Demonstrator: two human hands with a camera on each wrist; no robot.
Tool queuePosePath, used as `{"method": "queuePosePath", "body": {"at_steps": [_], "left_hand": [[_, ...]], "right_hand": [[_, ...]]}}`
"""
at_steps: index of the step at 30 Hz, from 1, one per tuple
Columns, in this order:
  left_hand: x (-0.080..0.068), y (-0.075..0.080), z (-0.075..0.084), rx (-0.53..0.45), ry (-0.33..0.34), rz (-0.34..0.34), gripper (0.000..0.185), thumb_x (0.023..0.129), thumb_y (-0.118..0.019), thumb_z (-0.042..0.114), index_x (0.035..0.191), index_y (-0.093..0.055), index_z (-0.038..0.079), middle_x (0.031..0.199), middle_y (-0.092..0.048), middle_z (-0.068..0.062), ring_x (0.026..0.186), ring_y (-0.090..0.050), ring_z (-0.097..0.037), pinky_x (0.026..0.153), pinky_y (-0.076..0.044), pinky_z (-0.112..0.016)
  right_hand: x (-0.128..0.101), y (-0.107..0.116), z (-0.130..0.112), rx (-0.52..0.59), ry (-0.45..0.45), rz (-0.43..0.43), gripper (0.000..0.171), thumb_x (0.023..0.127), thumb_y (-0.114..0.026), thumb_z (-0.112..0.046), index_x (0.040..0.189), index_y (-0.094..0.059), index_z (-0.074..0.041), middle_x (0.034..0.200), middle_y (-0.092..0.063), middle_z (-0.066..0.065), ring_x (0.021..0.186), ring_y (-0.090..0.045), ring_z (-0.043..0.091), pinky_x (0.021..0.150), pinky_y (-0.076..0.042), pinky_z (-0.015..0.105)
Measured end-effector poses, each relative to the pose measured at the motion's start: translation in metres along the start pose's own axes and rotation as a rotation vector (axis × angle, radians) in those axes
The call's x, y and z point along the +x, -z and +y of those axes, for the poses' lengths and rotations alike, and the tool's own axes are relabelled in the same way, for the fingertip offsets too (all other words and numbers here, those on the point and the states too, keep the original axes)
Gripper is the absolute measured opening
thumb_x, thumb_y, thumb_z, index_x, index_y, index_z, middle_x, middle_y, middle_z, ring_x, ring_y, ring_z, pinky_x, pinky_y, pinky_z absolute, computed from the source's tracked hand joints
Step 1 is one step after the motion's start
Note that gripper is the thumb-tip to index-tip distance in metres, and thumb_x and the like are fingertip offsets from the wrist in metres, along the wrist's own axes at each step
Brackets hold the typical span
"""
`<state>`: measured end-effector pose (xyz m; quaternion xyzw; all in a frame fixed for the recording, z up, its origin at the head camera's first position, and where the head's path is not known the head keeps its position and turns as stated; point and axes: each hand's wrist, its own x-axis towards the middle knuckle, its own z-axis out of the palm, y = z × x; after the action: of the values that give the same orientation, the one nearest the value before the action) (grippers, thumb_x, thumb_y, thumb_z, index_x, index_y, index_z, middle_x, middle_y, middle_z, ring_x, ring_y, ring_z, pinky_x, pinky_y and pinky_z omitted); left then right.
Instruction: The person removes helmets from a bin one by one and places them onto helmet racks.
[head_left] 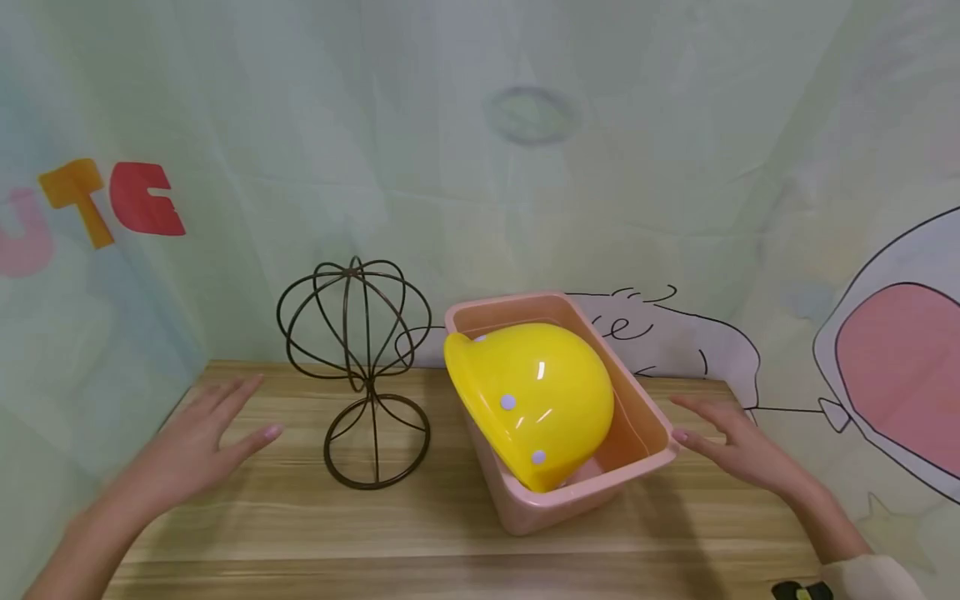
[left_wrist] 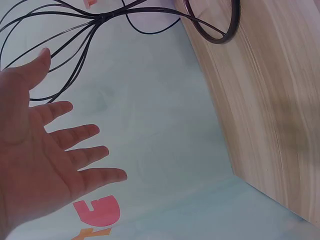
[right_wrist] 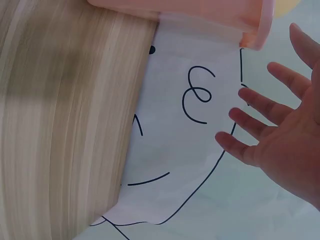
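A yellow hard hat [head_left: 532, 400] lies tilted inside a pink plastic tub [head_left: 570, 492] on the wooden table [head_left: 300, 525]. Left of the tub stands a black wire hat stand [head_left: 360, 367], its round base [left_wrist: 215, 27] showing in the left wrist view. My left hand [head_left: 202, 442] hovers open over the table's left side, fingers spread [left_wrist: 65, 150], holding nothing. My right hand [head_left: 738, 446] hovers open just right of the tub, fingers straight [right_wrist: 270, 115], close to the tub's corner [right_wrist: 255, 30] but apart from it.
A pale cloth backdrop with cartoon drawings [head_left: 892, 367] and coloured letters [head_left: 142, 200] hangs behind and beside the table. The table's front edge runs near the bottom of the head view. A dark object [head_left: 798, 590] peeks in at the bottom right.
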<state>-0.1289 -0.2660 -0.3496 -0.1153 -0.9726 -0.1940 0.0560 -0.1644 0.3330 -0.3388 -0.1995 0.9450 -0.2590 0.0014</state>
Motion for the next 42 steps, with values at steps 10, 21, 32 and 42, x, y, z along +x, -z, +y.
{"method": "queuePosePath", "body": {"at_steps": [10, 21, 32, 42], "left_hand": [[-0.005, -0.001, 0.010, -0.103, 0.021, -0.047, 0.076, 0.090, -0.058, 0.041, 0.144, -0.025, -0.002, 0.138, -0.031, -0.035, 0.122, -0.028, -0.055, 0.091, -0.027, -0.071], [-0.010, -0.009, 0.022, -0.228, -0.073, -0.025, 0.072, 0.088, -0.064, 0.031, 0.143, -0.030, -0.001, 0.138, -0.033, -0.033, 0.122, -0.031, -0.054, 0.092, -0.029, -0.070], [-0.011, -0.012, 0.039, -0.296, -0.075, -0.070, 0.069, 0.089, -0.063, 0.034, 0.143, -0.033, 0.003, 0.141, -0.036, -0.024, 0.125, -0.034, -0.046, 0.091, -0.035, -0.065], [-0.007, -0.017, 0.057, -0.435, -0.142, -0.086, 0.066, 0.090, -0.062, 0.029, 0.143, -0.032, 0.004, 0.141, -0.038, -0.020, 0.126, -0.037, -0.041, 0.088, -0.046, -0.055]], "right_hand": [[0.004, -0.003, 0.001, 0.116, 0.023, -0.054, 0.043, 0.090, -0.062, -0.019, 0.129, -0.053, -0.004, 0.128, -0.053, 0.019, 0.108, -0.049, 0.040, 0.079, -0.053, 0.050], [0.006, -0.008, 0.005, 0.182, 0.064, -0.088, 0.039, 0.090, -0.061, -0.016, 0.128, -0.054, -0.006, 0.126, -0.055, 0.015, 0.106, -0.053, 0.027, 0.077, -0.053, 0.023], [0.006, -0.009, 0.006, 0.204, 0.062, -0.104, 0.041, 0.091, -0.061, -0.015, 0.130, -0.053, -0.007, 0.126, -0.055, 0.014, 0.105, -0.052, 0.019, 0.078, -0.055, 0.028], [0.006, -0.008, 0.005, 0.225, 0.046, -0.132, 0.040, 0.092, -0.059, -0.017, 0.130, -0.052, -0.007, 0.128, -0.053, 0.016, 0.108, -0.051, 0.018, 0.080, -0.055, 0.036]]}}
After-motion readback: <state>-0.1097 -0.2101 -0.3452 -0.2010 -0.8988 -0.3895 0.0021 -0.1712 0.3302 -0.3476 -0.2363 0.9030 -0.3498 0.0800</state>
